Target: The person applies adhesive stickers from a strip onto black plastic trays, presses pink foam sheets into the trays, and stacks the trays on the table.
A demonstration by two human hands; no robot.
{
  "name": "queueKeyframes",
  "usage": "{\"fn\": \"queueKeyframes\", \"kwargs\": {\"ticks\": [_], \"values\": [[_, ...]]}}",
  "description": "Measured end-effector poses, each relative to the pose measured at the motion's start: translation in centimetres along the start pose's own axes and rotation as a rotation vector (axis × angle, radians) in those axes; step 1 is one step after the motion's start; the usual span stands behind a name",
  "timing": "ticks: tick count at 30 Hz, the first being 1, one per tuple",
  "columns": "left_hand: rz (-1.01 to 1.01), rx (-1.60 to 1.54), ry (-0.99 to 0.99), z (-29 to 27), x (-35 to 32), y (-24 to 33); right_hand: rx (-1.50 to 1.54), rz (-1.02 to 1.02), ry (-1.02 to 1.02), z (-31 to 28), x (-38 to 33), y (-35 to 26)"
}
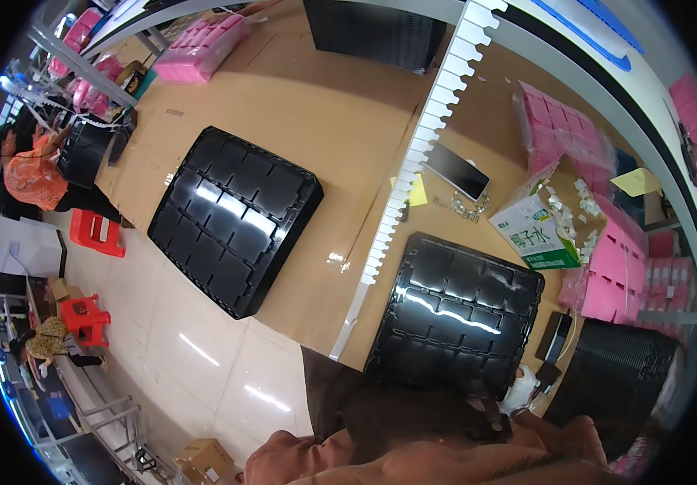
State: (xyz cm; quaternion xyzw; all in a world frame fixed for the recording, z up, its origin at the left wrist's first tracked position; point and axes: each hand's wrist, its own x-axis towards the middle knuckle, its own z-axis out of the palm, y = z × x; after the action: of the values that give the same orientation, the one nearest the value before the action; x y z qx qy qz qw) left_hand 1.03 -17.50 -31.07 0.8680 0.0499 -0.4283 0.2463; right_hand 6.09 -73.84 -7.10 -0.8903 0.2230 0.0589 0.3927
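Note:
A black plastic tray (461, 311) with moulded compartments lies on the brown-covered table right in front of me. At its near right corner is my right hand (520, 391), apparently in a white covering. Its fingers are too small and hidden to make out. Bare skin, close and large, fills the lower edge; the rounded part at its left end seems to be my left hand (284, 457), with no fingers showing clearly. A second black tray (235, 218) rests farther left, beyond a white toothed strip (413, 166) that crosses the table.
Right of the near tray stand an open carton (538, 230) of white scraps, a phone (456, 171), a small black device (554, 337) and a stack of black trays (619, 372). Pink trays (566, 129) lie behind. Red stools (98, 233) and two people are at the left.

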Motion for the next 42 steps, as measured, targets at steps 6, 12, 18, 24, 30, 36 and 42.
{"fn": "queueKeyframes", "kwargs": {"ticks": [6,12,18,24,30,36,42], "values": [[0.01,-0.037,0.018,3.9,-0.5,-1.4,0.223,-0.037,0.04,1.2,-0.6,0.1],[-0.189,-0.284,0.126,19.5,-10.1,-3.5,0.048,-0.273,-0.032,0.3,-0.1,3.7],[-0.481,-0.759,0.671,22.7,-13.1,-3.4,-0.072,-0.7,0.539,-1.8,2.7,-2.6],[0.194,-1.95,1.013,2.4,-19.0,2.6,0.249,-0.738,-0.466,10.4,-6.7,-21.6],[1.327,-2.627,0.044,-9.5,-27.5,15.2,-0.466,-1.296,-1.45,23.3,-15.7,-23.1],[1.481,-2.389,-0.168,-8.5,-27.6,19.0,0.403,-0.887,-1.463,23.8,-17.3,-19.3],[1.351,-2.451,0.0,-11.0,-30.4,20.3,0.206,-1.45,-1.481,23.8,-17.6,-21.0]]}}
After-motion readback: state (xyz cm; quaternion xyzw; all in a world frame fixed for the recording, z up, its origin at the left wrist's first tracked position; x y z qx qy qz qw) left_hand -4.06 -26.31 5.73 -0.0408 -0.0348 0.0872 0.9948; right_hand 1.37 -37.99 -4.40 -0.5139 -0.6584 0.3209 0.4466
